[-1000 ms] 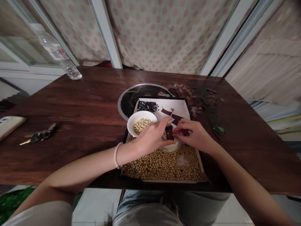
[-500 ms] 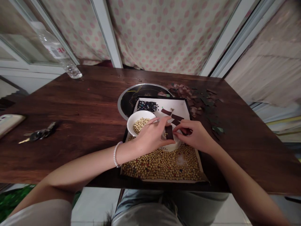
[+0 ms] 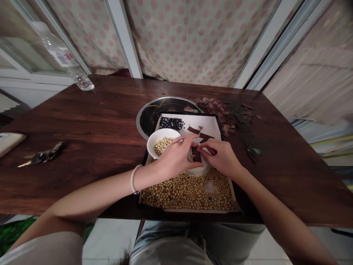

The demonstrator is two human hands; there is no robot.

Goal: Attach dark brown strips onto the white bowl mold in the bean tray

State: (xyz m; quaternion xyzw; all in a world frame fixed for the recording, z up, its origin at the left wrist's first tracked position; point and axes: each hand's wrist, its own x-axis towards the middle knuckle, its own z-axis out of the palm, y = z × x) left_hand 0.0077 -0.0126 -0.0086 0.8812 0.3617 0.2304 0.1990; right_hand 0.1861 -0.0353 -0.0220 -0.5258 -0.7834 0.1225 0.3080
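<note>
My left hand [image 3: 176, 155] grips a small dark brown rectangular piece [image 3: 197, 156] between thumb and fingers, with a pale bead or two at its left edge. Close against that piece's right side, my right hand [image 3: 223, 156] has thumb and forefinger pinched together; whatever is between those fingertips is too small to make out. Both hands are over a white dish [image 3: 200, 171], mostly hidden beneath them. A white bowl [image 3: 150, 144] of pale round beads [image 3: 164, 144] stands beside my left hand. More tan beads [image 3: 184, 195] fill the near part of a shallow tray [image 3: 218, 127].
At the tray's far end lie small dark beads [image 3: 171, 123] and loose dark strips [image 3: 193, 130]. A round black plate [image 3: 143, 119] sits behind. Dark scraps [image 3: 242, 116] spread at right. Keys [image 3: 45, 156], a phone [image 3: 11, 141] and a water bottle [image 3: 64, 57] are at left.
The whole view has shifted slightly, moving everything a little left. My right fingertips sit a bit further over the dark piece; my left hand keeps its hold.
</note>
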